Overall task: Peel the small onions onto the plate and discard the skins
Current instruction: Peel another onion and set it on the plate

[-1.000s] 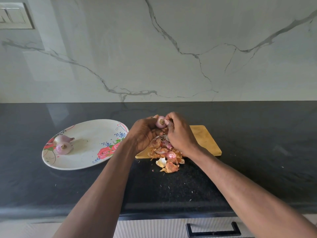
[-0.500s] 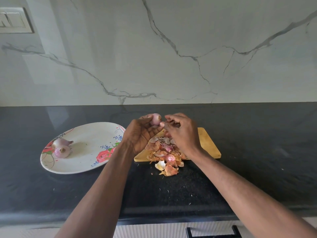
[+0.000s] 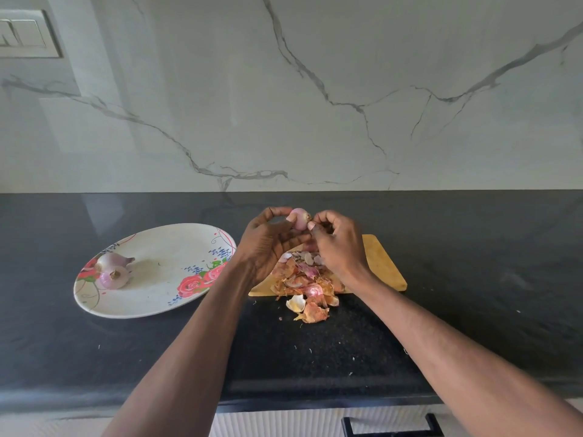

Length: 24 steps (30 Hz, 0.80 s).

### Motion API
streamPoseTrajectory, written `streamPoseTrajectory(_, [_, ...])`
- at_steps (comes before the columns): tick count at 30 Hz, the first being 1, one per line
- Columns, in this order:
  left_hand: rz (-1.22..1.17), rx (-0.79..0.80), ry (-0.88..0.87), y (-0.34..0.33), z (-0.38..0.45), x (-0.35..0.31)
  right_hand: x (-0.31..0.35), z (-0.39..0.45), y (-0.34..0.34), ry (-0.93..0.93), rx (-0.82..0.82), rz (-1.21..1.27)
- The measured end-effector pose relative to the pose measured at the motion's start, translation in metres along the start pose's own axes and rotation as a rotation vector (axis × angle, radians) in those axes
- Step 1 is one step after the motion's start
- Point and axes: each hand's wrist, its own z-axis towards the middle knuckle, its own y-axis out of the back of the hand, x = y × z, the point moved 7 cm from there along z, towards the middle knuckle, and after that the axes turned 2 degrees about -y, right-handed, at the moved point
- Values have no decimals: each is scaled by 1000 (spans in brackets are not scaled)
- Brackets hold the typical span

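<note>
Onion skins (image 3: 307, 290) lie heaped nearest me, spilling off the front edge of a wooden cutting board (image 3: 380, 263) onto the black worktop (image 3: 473, 247). Above that heap, my left hand (image 3: 268, 244) grips a small pink onion (image 3: 299, 218) in its fingertips, while my right hand (image 3: 339, 244) pinches at its root end. To the left sits a flowered plate (image 3: 164, 298) carrying two peeled onions (image 3: 112, 269). Behind rises a marble wall (image 3: 315, 89).
</note>
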Motion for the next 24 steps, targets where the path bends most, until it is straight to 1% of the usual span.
streamPoseTrajectory(3, [53, -30, -17, 4, 1, -1, 6, 0, 5, 0, -32, 60])
streamPoseTrajectory(5, [89, -54, -6, 7, 2, 0, 10, 0, 10, 39, -81, 17])
streamPoseTrajectory(7, [96, -48, 32, 7, 2, 2, 10, 1, 12, 66, -97, -65])
streamPoseTrajectory(10, [90, -25, 88, 2, 0, 6, 8, 2, 12, 98, -81, -129])
streamPoseTrajectory(16, [163, -22, 80, 3, 0, 7, 14, 4, 7, 167, -37, -135])
streamPoseTrajectory(20, [273, -39, 69, 6, 0, 9, 7, 7, 4, 118, -19, -159])
streamPoseTrajectory(24, [391, -63, 1, 9, 3, 6, 6, 6, -2, 79, 10, -239])
